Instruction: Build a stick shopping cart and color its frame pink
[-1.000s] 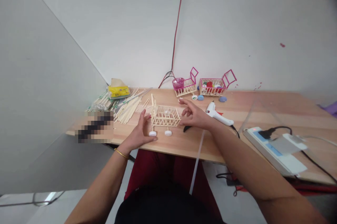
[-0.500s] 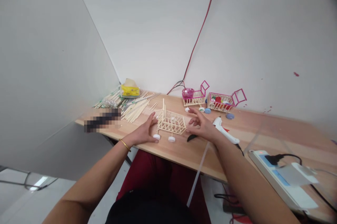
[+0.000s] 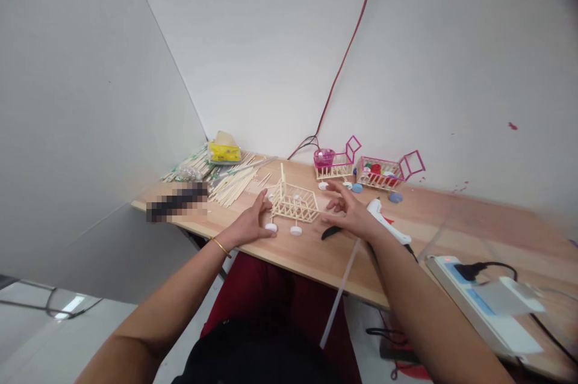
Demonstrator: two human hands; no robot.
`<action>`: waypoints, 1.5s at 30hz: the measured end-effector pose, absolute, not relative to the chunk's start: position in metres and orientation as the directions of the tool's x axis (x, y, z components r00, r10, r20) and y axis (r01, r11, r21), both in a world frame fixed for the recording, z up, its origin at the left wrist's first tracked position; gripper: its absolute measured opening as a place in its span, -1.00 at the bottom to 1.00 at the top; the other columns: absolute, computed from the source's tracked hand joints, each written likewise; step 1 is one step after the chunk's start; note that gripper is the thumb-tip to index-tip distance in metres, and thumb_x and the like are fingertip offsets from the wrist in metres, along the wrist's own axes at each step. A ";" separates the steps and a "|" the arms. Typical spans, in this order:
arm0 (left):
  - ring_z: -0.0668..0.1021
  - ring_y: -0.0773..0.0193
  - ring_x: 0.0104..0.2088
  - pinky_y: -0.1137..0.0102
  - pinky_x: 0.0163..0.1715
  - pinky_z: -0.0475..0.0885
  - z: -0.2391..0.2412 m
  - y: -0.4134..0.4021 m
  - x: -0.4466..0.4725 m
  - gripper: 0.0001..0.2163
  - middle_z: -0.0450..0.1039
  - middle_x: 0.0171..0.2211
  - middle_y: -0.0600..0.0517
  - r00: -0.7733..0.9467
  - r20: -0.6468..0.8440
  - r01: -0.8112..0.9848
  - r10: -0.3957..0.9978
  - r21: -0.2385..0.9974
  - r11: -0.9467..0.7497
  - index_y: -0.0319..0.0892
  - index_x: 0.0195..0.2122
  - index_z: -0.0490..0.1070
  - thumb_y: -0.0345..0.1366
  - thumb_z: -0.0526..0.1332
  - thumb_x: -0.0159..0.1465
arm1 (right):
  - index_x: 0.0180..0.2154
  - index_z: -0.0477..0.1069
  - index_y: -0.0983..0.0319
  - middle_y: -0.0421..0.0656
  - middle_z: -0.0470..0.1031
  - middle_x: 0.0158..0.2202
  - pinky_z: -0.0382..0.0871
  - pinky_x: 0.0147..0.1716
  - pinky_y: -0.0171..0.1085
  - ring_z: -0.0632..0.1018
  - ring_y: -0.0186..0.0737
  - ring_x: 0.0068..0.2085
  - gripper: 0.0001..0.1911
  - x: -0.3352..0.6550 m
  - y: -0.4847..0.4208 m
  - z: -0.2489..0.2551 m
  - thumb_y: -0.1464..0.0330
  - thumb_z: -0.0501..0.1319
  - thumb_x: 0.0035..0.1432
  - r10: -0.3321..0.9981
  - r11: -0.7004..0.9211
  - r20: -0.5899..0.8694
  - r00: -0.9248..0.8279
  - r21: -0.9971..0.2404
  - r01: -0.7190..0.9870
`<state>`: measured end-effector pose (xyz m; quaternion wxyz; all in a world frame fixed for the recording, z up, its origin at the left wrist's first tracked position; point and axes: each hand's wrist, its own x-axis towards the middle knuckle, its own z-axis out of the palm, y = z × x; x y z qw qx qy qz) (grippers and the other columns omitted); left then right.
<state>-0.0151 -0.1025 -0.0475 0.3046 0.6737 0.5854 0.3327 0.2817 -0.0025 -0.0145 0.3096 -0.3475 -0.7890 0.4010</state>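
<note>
A small cart of pale wooden sticks stands on white round wheels near the table's front edge. Its stick handle rises at the left end. My left hand spans that end, thumb by the front white wheel and fingers by the far one, seeming to grip it. Just right of the cart is my right hand, its fingers apart and loosely bent, holding nothing I can see. Beyond my right wrist lies a white hot glue gun. A dark curved piece shows under the right hand.
Two carts with magenta handles, a left one and a right one, stand by the wall. Loose sticks and a yellow tissue pack lie back left. A power strip occupies the right side of the wooden table.
The stick cart has shifted slightly away from me, its right end turning a little toward the wall. My left hand has moved along with it; my right hand stays close to the right end.
</note>
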 end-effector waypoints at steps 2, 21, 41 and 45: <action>0.40 -0.02 0.21 0.06 0.26 0.17 -0.044 -0.103 -0.010 0.15 0.32 0.20 -0.31 0.054 0.061 0.612 0.997 0.787 -0.081 -0.26 0.41 -0.38 -0.31 0.44 -0.03 | 0.27 0.08 0.05 0.01 0.21 0.23 0.49 -0.15 -0.10 0.48 -0.19 -0.18 -0.08 0.282 -0.002 -0.015 0.19 0.41 -0.09 0.795 0.446 0.222 -0.565 -0.845 0.295; 0.44 -0.07 0.16 0.07 0.13 0.33 -0.051 -0.100 0.049 0.09 0.38 0.15 -0.34 -0.286 0.209 0.669 0.935 0.742 0.038 -0.34 0.38 -0.30 -0.25 0.45 0.01 | 0.23 0.09 0.07 0.01 0.22 0.25 0.49 -0.13 -0.09 0.49 -0.22 -0.20 -0.13 0.283 0.004 -0.020 0.19 0.40 -0.08 0.790 0.453 0.219 -0.573 -0.837 0.306; 0.54 0.00 0.03 0.06 0.08 0.42 -0.048 -0.128 0.048 -0.05 0.36 0.17 -0.31 -0.211 0.194 0.611 0.958 0.791 -0.026 -0.23 0.33 -0.11 -0.26 0.46 0.02 | 0.27 0.06 0.12 0.07 0.24 0.22 0.50 -0.19 -0.09 0.52 -0.21 -0.24 -0.10 0.280 0.007 -0.028 0.19 0.38 -0.07 0.808 0.418 0.192 -0.558 -0.853 0.312; 0.51 0.00 0.04 0.04 0.09 0.39 -0.039 -0.123 0.044 -0.09 0.35 0.14 -0.25 -0.308 0.264 0.620 0.914 0.784 -0.018 -0.19 0.31 -0.05 -0.18 0.45 0.02 | 0.25 0.07 0.14 0.04 0.36 0.11 0.50 -0.19 -0.09 0.54 -0.22 -0.26 -0.15 0.280 0.009 -0.032 0.20 0.35 -0.03 0.801 0.439 0.198 -0.565 -0.835 0.331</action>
